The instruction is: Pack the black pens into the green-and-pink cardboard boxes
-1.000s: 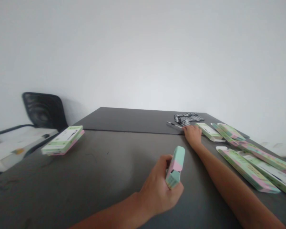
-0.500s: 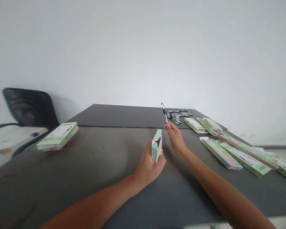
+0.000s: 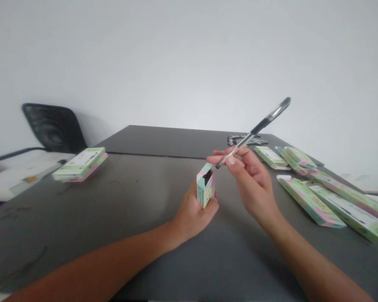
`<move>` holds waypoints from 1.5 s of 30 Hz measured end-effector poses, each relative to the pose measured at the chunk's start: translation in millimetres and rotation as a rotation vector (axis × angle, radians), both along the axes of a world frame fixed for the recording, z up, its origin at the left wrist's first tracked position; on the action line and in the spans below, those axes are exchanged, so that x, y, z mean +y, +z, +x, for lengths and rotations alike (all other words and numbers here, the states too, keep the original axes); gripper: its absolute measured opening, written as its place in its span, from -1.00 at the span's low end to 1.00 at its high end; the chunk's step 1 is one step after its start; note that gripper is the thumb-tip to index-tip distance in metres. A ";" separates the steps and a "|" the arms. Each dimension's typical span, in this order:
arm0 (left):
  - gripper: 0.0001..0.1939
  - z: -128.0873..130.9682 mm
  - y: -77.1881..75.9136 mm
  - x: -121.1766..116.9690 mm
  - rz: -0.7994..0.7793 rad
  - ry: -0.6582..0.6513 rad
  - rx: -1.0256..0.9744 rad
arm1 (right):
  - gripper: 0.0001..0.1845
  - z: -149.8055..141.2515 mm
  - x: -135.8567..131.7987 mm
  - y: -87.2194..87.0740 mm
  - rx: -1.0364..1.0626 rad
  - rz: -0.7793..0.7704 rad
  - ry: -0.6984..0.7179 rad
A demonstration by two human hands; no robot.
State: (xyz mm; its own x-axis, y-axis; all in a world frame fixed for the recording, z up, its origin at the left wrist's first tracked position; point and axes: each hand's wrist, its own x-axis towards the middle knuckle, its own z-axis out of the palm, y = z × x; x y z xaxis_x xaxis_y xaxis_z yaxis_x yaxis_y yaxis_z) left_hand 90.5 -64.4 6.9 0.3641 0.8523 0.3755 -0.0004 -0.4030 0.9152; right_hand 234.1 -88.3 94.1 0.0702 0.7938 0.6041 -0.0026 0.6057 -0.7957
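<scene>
Held upright in my left hand (image 3: 189,216) is a small green, pink and yellow pen box (image 3: 204,188), its top end open with dark contents inside. Between the thumb and fingers of my right hand (image 3: 252,180) is a clear pen with a black grip and cap (image 3: 261,126). The pen slants, its capped end up to the right and its lower end close to the box's opening. My right fingertips are at the raised flap; whether they touch it I cannot tell. Behind the right hand lies a pile of similar pens (image 3: 234,139), partly hidden.
Several pen boxes lie on the right of the dark table (image 3: 138,180), among them a green and pink box (image 3: 311,201) and a white-topped box (image 3: 269,157). On the left sits a stack of boxes (image 3: 82,164). A black mesh chair (image 3: 55,128) stands beyond the left edge.
My right hand has come nearer and down to the box's opening, and the pen has tipped over to the right. My left hand still holds the box in nearly the same place. The view has shifted slightly.
</scene>
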 end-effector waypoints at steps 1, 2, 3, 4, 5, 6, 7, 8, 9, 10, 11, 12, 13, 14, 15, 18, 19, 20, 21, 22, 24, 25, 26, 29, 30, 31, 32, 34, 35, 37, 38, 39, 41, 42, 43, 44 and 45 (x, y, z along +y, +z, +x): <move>-0.75 0.0 -0.1 -0.3 -0.001 -0.005 -0.002 | -0.84 -1.1 -3.2 -0.8 -0.029 -0.013 0.006; -0.75 0.1 -0.5 -0.3 0.003 -0.013 -0.004 | -0.83 -1.8 -5.4 -2.0 -0.054 -0.024 0.009; -0.76 0.2 -1.3 -0.3 0.007 -0.021 -0.006 | -0.83 -2.2 -6.6 -3.3 -0.075 -0.031 0.009; -0.76 0.3 -2.3 -0.1 0.012 -0.027 -0.008 | -0.83 -2.2 -7.1 -4.8 -0.095 -0.031 0.007; -0.76 0.4 -3.4 0.1 0.016 -0.033 -0.010 | -0.83 -1.9 -7.1 -6.1 -0.118 -0.028 0.003; -0.76 0.5 -4.3 0.3 0.019 -0.038 -0.011 | -0.83 -1.3 -6.7 -7.3 -0.146 -0.022 -0.005; -0.76 0.5 -5.0 0.3 0.021 -0.043 -0.012 | -0.83 -0.7 -6.0 -8.2 -0.173 -0.012 -0.019; -0.76 0.4 -5.4 0.2 0.022 -0.047 -0.014 | -0.84 0.0 -5.3 -8.8 -0.198 0.004 -0.037; -0.76 0.2 -5.4 -0.1 0.023 -0.047 -0.017 | -0.86 0.7 -4.4 -9.1 -0.221 0.024 -0.062; -0.77 0.0 -5.1 -0.6 0.023 -0.045 -0.020 | -0.87 1.2 -3.7 -9.1 -0.245 0.046 -0.093; -0.77 -0.3 -4.5 -1.2 0.022 -0.042 -0.021 | -0.89 1.6 -2.9 -8.9 -0.272 0.069 -0.130; -0.77 -0.5 -3.7 -1.9 0.024 -0.039 -0.023 | -0.90 1.8 -2.3 -8.7 -0.300 0.090 -0.169; -0.77 -0.6 -2.9 -2.7 0.029 -0.039 -0.024 | -0.90 1.8 -1.8 -8.6 -0.325 0.107 -0.203; -0.77 -0.6 -2.2 -3.4 0.034 -0.043 -0.025 | -0.90 1.6 -1.5 -8.5 -0.345 0.118 -0.229; -0.76 -0.5 -1.7 -4.1 0.038 -0.047 -0.026 | -0.90 1.3 -1.4 -8.5 -0.356 0.127 -0.245; -0.76 0.2 -2.0 -5.4 0.039 -0.057 -0.038 | -0.90 0.2 -2.8 -9.0 -0.365 0.153 -0.264; -0.77 0.4 -2.3 -5.6 0.038 -0.064 -0.044 | -0.90 -0.2 -3.6 -8.9 -0.367 0.161 -0.266; -0.77 0.5 -2.6 -5.8 0.039 -0.075 -0.050 | -0.90 -0.6 -4.5 -8.7 -0.370 0.166 -0.267; -0.78 0.5 -2.6 -6.0 0.042 -0.088 -0.055 | -0.89 -0.9 -5.2 -8.2 -0.374 0.171 -0.264; -0.79 0.3 -2.3 -6.3 0.046 -0.104 -0.060 | -0.88 -1.1 -5.8 -7.6 -0.380 0.175 -0.260; -0.82 -0.4 -0.2 -7.3 0.051 -0.133 -0.064 | -0.87 -1.1 -6.1 -6.1 -0.398 0.182 -0.256; -0.84 -0.9 1.3 -7.8 0.052 -0.141 -0.068 | -0.86 -0.9 -5.9 -5.4 -0.408 0.187 -0.256; -0.86 -1.3 3.1 -8.4 0.053 -0.146 -0.073 | -0.86 -0.6 -5.6 -4.8 -0.418 0.192 -0.258; -0.92 -2.3 7.5 -9.6 0.059 -0.149 -0.088 | -0.84 1.0 -4.2 -3.7 -0.443 0.210 -0.266; -0.92 -2.7 8.3 -9.8 0.059 -0.151 -0.087 | -0.83 1.9 -3.8 -3.3 -0.450 0.219 -0.272; -0.93 -3.0 8.9 -9.9 0.056 -0.155 -0.082 | -0.83 2.9 -3.6 -2.8 -0.456 0.233 -0.284; -0.93 -3.4 9.1 -9.9 0.051 -0.160 -0.073 | -0.82 4.2 -3.4 -2.0 -0.462 0.251 -0.300; -0.93 -4.1 9.2 -10.2 0.038 -0.168 -0.051 | -0.83 7.5 -2.9 0.3 -0.469 0.297 -0.351; -0.92 -4.4 9.3 -10.6 0.033 -0.173 -0.043 | -0.84 9.3 -2.7 1.6 -0.466 0.323 -0.380; -0.91 -4.9 9.4 -11.7 0.033 -0.180 -0.043 | -0.86 12.9 -1.9 4.3 -0.451 0.369 -0.430; -0.90 -5.1 9.4 -12.3 0.036 -0.183 -0.045 | -0.87 14.5 -1.4 5.3 -0.443 0.387 -0.446; -0.89 -5.1 9.4 -13.0 0.040 -0.187 -0.047 | -0.87 15.9 -0.9 6.2 -0.443 0.403 -0.455; -0.87 -4.9 9.1 -13.9 0.040 -0.193 -0.042 | -0.87 18.1 -0.2 7.4 -0.472 0.434 -0.461; -0.86 -4.7 8.7 -14.1 0.035 -0.194 -0.038 | -0.87 18.9 -0.1 7.9 -0.496 0.450 -0.463; -0.86 -4.4 8.1 -14.2 0.030 -0.194 -0.035 | -0.87 19.7 -0.2 8.5 -0.521 0.469 -0.468; -0.86 -4.2 7.4 -14.1 0.025 -0.193 -0.034 | -0.88 20.4 -0.6 9.2 -0.547 0.487 -0.479; -0.86 -3.9 6.4 -13.9 0.020 -0.189 -0.033 | -0.89 21.0 -1.3 10.0 -0.572 0.502 -0.493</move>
State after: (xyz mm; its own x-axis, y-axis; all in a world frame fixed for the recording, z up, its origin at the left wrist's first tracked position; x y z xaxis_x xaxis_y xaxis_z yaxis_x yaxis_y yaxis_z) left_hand 86.5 -78.3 13.3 0.5044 0.7618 0.4065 -0.1080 -0.4114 0.9050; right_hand 255.1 -89.6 104.1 -0.0850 0.3872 0.9181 0.6637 0.7092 -0.2377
